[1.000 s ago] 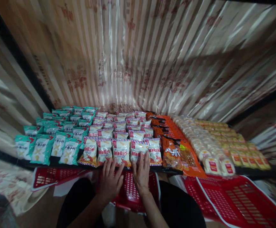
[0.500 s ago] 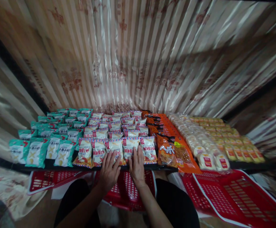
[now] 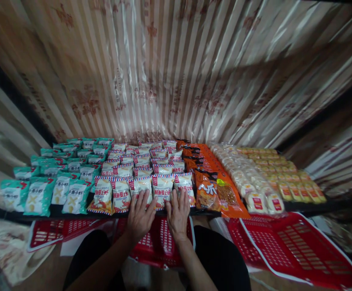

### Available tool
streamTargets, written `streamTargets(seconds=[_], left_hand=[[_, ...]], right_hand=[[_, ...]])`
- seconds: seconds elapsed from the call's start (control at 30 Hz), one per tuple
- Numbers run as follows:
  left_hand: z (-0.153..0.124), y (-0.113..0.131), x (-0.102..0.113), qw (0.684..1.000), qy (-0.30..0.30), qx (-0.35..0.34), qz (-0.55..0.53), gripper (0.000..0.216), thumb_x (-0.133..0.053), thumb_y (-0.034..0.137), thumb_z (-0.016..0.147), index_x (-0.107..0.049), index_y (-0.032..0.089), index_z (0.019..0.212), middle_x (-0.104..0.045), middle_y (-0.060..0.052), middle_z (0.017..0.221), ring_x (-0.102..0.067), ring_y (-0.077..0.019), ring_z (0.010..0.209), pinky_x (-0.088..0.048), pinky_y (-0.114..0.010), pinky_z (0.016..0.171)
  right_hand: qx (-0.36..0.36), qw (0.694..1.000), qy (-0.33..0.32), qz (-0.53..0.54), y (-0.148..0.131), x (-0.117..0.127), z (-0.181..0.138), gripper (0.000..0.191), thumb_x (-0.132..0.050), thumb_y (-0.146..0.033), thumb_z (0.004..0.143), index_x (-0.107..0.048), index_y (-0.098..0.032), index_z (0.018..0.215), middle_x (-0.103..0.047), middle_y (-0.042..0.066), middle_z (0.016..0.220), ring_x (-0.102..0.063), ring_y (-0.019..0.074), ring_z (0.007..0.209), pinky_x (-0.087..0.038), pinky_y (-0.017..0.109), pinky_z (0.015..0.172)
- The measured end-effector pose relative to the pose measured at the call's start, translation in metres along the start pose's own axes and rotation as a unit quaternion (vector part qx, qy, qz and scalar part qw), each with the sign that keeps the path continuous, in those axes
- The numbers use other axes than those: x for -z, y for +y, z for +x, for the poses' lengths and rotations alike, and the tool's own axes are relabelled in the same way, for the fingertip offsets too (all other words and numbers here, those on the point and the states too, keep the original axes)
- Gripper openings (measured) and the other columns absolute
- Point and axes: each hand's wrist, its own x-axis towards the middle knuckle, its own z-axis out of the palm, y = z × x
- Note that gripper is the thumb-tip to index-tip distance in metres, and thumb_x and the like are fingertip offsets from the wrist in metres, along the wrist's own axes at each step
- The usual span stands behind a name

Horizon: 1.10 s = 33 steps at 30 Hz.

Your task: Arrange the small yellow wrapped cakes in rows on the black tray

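Several white-and-red snack bags with striped edges stand in rows on a dark shelf. My left hand lies with its fingers apart against the lower front of one snack bag in the front row. Further right, my right hand rests its spread fingers on the front of another snack bag. Neither hand grips a bag. The fingers cover the lower parts of both bags.
Teal snack bags fill the shelf's left. Orange bags, round white packets and yellow packets stand to the right. Red baskets sit below the shelf, one between my knees. A striped curtain hangs behind.
My right hand has shifted right, from one front-row snack bag to the bag beside it. My left hand stays at the same bag. The view has turned slightly right.
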Motion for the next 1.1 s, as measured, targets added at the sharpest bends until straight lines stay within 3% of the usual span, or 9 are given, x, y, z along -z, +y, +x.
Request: streamTargets(seconds=[0.17, 0.63, 0.77, 0.93, 1.1], left_hand=[[0.003, 0.01, -0.003, 1.0, -0.011, -0.014, 0.008, 0.053, -0.057, 0.034, 0.085, -0.044, 0.03, 0.136, -0.039, -0.007, 0.146, -0.031, -0.026, 0.137, -0.016, -0.048, 0.115], [0.002, 0.034, -0.005, 0.999, -0.01, 0.005, 0.047, 0.05, -0.051, 0.026, 0.087, -0.045, 0.022, 0.136, -0.041, -0.01, 0.144, -0.03, -0.025, 0.138, -0.016, -0.045, 0.116], [-0.002, 0.054, -0.007, 0.999, -0.022, -0.007, 0.032, 0.05, -0.048, 0.025, 0.087, -0.043, 0.022, 0.137, -0.04, -0.009, 0.145, -0.028, -0.0246, 0.139, -0.014, -0.046, 0.116], [-0.008, 0.086, -0.011, 0.998, -0.043, -0.044, 0.009, 0.049, -0.048, 0.025, 0.087, -0.045, 0.021, 0.136, -0.04, -0.011, 0.145, -0.028, -0.0269, 0.138, -0.017, -0.047, 0.114], [-0.011, 0.115, -0.015, 0.995, -0.077, -0.069, -0.005, 0.05, -0.051, 0.027, 0.086, -0.045, 0.02, 0.135, -0.034, -0.011, 0.148, -0.024, -0.0274, 0.14, -0.016, -0.045, 0.114]], right_hand=[[-0.041, 0.999, 0.011, -0.022, 0.021, 0.004, 0.005, 0.063, -0.038, -0.03, 0.094, -0.005, -0.028, 0.148, -0.003, 0.011, 0.157, -0.013, 0.0324, 0.142, -0.032, 0.058, 0.104], [0.024, 0.999, -0.041, 0.01, 0.036, 0.014, 0.003, 0.06, -0.036, -0.026, 0.094, -0.009, -0.03, 0.148, 0.0, 0.008, 0.158, -0.011, 0.0314, 0.143, -0.032, 0.056, 0.104], [0.02, 1.0, -0.016, 0.0, 0.045, 0.028, 0.0, 0.062, -0.036, -0.026, 0.094, -0.006, -0.027, 0.148, -0.004, 0.01, 0.157, -0.011, 0.0307, 0.143, -0.031, 0.056, 0.105], [-0.05, 0.996, 0.064, -0.027, 0.078, 0.043, -0.001, 0.06, -0.038, -0.028, 0.094, -0.014, -0.023, 0.148, -0.009, 0.014, 0.156, -0.014, 0.0347, 0.142, -0.029, 0.062, 0.104], [-0.084, 0.994, 0.066, -0.016, 0.108, 0.039, -0.004, 0.058, -0.034, -0.032, 0.095, -0.015, -0.02, 0.148, -0.017, 0.018, 0.154, -0.018, 0.034, 0.141, -0.031, 0.061, 0.102]])
